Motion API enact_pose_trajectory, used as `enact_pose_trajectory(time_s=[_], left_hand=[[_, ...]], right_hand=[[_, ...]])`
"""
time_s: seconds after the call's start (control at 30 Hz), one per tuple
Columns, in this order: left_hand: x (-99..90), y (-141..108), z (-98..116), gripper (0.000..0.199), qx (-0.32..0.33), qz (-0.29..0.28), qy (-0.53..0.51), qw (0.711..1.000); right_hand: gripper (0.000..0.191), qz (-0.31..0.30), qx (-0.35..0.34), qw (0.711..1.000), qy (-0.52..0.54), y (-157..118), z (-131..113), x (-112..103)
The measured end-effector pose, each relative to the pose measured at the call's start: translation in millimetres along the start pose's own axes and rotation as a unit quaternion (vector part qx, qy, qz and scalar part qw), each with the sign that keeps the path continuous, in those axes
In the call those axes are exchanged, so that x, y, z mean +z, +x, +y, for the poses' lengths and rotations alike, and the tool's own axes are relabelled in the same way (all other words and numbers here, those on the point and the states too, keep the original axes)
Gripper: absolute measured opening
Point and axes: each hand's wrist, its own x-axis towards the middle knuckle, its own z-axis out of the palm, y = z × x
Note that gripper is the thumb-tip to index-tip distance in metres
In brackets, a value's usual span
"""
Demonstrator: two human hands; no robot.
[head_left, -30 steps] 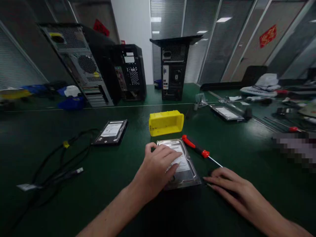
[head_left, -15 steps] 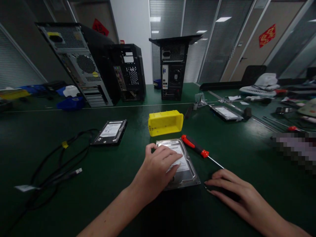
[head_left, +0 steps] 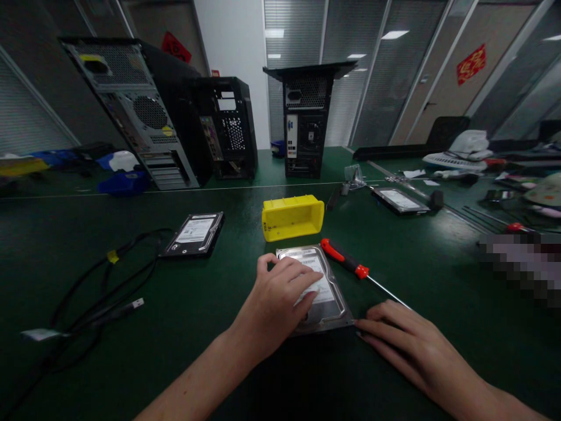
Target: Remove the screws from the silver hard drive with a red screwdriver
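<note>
Your left hand (head_left: 280, 292) is resting over the left part of the hard drive (head_left: 329, 314), its fingers bending and its thumb and index finger standing a little apart, pinching nothing visible; whether the hidden fingers are hooking the edge, I cannot tell. To be steadying the drive well, you should be spreading light, even weight through that hand, so the casing is sitting flat and not twisting on the green table (head_left: 241, 210). Your right hand (head_left: 407, 339) is narrowing to a point, its fingertips gathering at the drive's near right corner; whether they are holding something small, I cannot tell. There you should be working with the fingertips alone and not be nudging the screwdriver (head_left: 347, 261).

From the left, the black cable (head_left: 143, 235) is lying well apart from your left hand, and a second drive (head_left: 195, 231) is sitting between them, farther out. The drive you are handling is lying between your hands, label up, its left part passing under your left hand and its near right corner touching or almost touching your right fingertips. The yellow bin (head_left: 293, 203) is lying just beyond its far edge, opening facing you. The screwdriver's handle is lying beside the far right corner, its shaft slanting toward your right hand.
</note>
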Motion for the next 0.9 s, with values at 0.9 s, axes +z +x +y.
enact_pose_trajectory(time_s=[0.9], left_hand=[[-1.5, 0.1, -0.5, 0.024, -0.005, -0.013, 0.01, 1.0]], right_hand=[[0.03, -0.066, 0.03, 0.994, 0.077, -6.6, 7.3, -12.5]])
